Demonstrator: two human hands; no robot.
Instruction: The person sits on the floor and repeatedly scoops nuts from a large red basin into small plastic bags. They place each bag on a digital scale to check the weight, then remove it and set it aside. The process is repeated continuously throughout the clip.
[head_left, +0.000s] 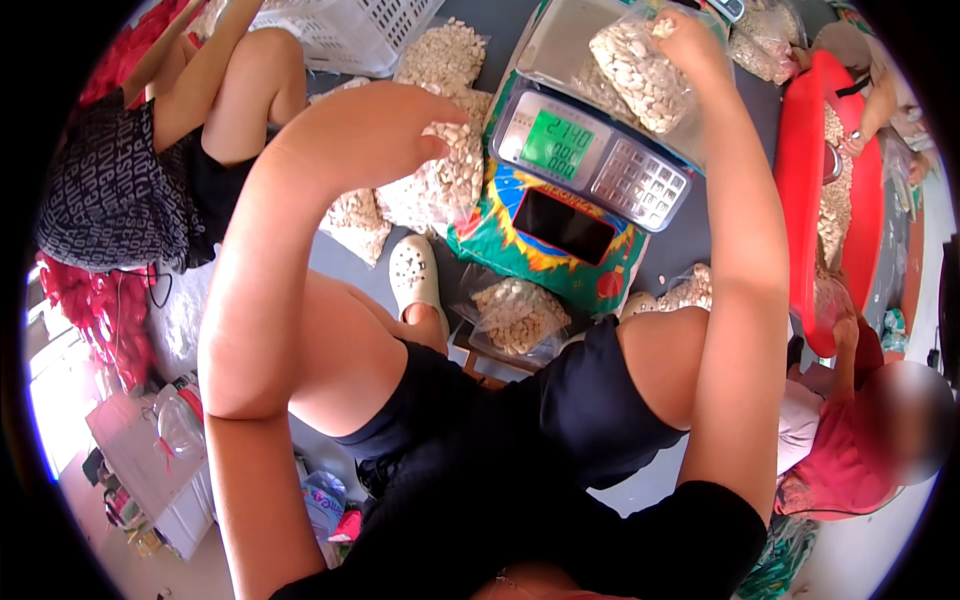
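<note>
My right hand (686, 45) grips the top of a clear plastic bag of pale beans or seeds (641, 75) over the metal pan (559, 37) of a digital scale with a lit green display (559, 142). Another filled bag lies partly behind it on the pan. On the left, my left hand (420, 135) is bent over a clear bag of the same pieces (450, 187), thumb and fingers apart; whether it grips the plastic cannot be told. A dark-screened phone (562, 225) lies on a green printed sack (517, 259) in front of the scale.
More filled bags (442, 56) lie beyond my left hand, near a white plastic crate (352, 30). One bag (517, 315) sits between my knees. People work around a red tub of pale pieces (799, 195) at right. Another person (127, 172) sits close at left.
</note>
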